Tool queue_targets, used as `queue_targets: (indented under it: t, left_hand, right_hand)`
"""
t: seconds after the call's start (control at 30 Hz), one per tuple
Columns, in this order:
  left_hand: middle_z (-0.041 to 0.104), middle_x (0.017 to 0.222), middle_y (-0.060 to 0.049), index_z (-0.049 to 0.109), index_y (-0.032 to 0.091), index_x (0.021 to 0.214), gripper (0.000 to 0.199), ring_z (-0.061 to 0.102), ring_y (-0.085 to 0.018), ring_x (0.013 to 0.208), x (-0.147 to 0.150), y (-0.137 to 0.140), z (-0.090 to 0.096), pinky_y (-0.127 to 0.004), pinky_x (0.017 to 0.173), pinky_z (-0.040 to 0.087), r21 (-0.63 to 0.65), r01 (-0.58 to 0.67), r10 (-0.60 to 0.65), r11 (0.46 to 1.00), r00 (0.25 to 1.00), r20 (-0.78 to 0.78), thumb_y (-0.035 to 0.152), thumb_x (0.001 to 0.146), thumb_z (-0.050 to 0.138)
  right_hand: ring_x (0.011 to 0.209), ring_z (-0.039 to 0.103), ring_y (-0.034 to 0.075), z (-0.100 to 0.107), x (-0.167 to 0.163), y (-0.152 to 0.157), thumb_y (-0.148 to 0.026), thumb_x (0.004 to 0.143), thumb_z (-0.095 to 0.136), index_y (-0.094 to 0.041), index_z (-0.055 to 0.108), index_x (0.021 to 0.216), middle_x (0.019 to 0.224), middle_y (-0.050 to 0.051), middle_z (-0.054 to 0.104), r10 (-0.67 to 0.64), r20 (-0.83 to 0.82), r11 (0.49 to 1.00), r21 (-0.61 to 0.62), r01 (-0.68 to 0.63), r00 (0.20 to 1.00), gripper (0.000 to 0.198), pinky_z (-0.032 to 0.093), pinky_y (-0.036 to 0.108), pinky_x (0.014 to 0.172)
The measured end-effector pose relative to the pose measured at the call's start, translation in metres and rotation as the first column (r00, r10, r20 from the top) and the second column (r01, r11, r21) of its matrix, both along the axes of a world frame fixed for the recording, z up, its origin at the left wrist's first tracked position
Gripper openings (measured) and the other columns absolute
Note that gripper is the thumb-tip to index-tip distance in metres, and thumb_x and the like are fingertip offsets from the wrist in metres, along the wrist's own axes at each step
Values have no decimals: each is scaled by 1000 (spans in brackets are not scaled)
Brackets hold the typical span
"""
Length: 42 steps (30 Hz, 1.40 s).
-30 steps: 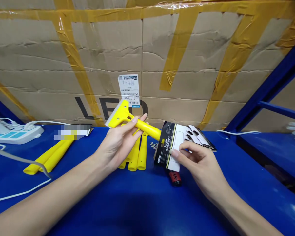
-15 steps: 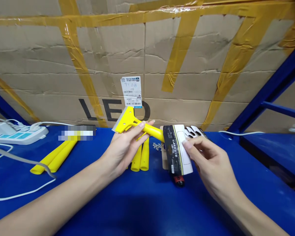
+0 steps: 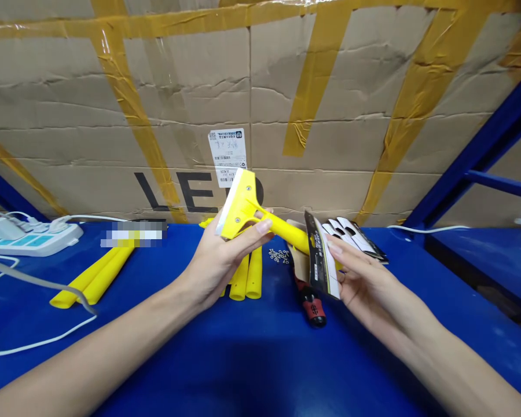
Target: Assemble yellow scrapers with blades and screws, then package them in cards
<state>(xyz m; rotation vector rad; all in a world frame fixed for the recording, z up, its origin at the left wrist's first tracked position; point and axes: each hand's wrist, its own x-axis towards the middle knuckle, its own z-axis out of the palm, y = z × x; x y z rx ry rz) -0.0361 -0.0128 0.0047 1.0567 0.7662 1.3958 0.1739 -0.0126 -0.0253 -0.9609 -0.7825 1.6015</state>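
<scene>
My left hand [image 3: 212,260] is closed round the neck of a yellow scraper [image 3: 287,229], thumb on top. The scraper's wide head with its pale blade edge points up and left. A folded black-and-white cardboard packaging sleeve [image 3: 320,258] sits around the lower handle, and a bit of yellow shows on its far side. My right hand [image 3: 373,284] pinches this sleeve along its white side, thumb on the outside; some of the fingers are behind it. Beneath the sleeve lies a red-and-black tool handle [image 3: 314,308], its other end hidden.
Several yellow handles [image 3: 254,275] lie behind my left hand, beside small metal nuts [image 3: 279,256]. More cardboard sleeves [image 3: 351,234] lie at the back right. Two yellow tubes [image 3: 99,272], a white power strip [image 3: 47,240] and cables are at left. A large taped carton [image 3: 191,110] stands behind.
The sleeve has turned more edge-on and sits further along the handle, with yellow now showing beyond it. The scraper has shifted right and slightly up.
</scene>
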Motion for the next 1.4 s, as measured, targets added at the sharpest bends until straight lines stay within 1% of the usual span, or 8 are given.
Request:
queue_targets:
  t: [0.17, 0.3, 0.47, 0.67, 0.83, 0.93, 1.17, 1.4]
  left_hand:
    - [78, 106, -9, 77, 17, 104, 28, 72, -19, 93, -16, 12, -1, -26, 81, 57, 22, -168, 170, 985, 975, -141, 31, 80, 82]
    - [79, 94, -10, 78, 15, 94, 29, 72, -17, 80, -30, 20, 4, -26, 76, 56, -8, -154, 145, 988, 947, -288, 36, 76, 85]
    - [78, 79, -7, 69, 17, 81, 29, 71, -18, 69, -34, 16, 16, -28, 67, 54, -95, -149, 103, 984, 921, -376, 34, 68, 90]
    - [74, 78, -4, 65, 15, 71, 26, 66, -13, 69, -41, 18, 24, -23, 65, 50, -115, -111, 72, 987, 951, -300, 28, 71, 87]
    - [73, 78, -1, 63, 16, 71, 22, 67, -11, 72, -48, 21, 26, -23, 72, 50, -68, -79, 67, 995, 982, -176, 23, 76, 83]
    - [73, 75, -1, 60, 17, 69, 27, 67, -12, 69, -51, 22, 26, -24, 67, 47, -87, -25, 6, 996, 978, -210, 24, 73, 85]
    - [62, 60, 2, 58, 17, 60, 32, 56, -10, 57, -58, 23, 25, -23, 56, 34, -152, -9, -37, 988, 955, -294, 27, 69, 87]
    - [55, 57, 3, 64, 17, 60, 23, 45, -9, 53, -50, 17, 25, -25, 54, 28, -175, 126, -183, 976, 914, -363, 26, 72, 80]
  right_hand:
    - [88, 77, 24, -2, 11, 2, -27, 71, 88, -24, 69, 119, 105, 6, 80, 16, 117, 996, 83, -26, 993, 52, 65, 35, 77]
    - [91, 76, 24, 2, 12, -1, -23, 62, 93, -21, 67, 120, 98, 6, 80, 63, 344, 969, 205, -140, 937, 64, 62, 34, 83]
    - [78, 77, 23, 13, 2, 2, -30, 62, 93, -24, 65, 121, 92, 5, 80, 95, 493, 925, 277, -260, 865, 65, 64, 33, 70]
    - [71, 76, 23, 27, -12, 7, -31, 61, 93, -28, 71, 114, 85, 3, 79, 117, 481, 923, 270, -274, 869, 57, 62, 30, 58]
    - [75, 74, 20, 31, -20, 9, -44, 80, 80, -27, 74, 116, 91, 4, 79, 308, 333, 907, 180, -380, 891, 40, 61, 29, 64]
    - [71, 73, 18, 30, -21, 15, -46, 82, 78, -26, 77, 111, 91, 5, 79, 322, 287, 915, 151, -374, 902, 36, 59, 27, 62]
    - [66, 67, 19, 30, -17, 26, -54, 79, 78, -27, 72, 122, 76, 2, 75, 231, 571, 877, 228, -422, 788, 51, 51, 26, 52]
    - [61, 61, 14, 42, -27, 28, -47, 85, 74, -27, 71, 125, 80, 1, 74, 223, 639, 797, 315, -515, 736, 45, 46, 23, 49]
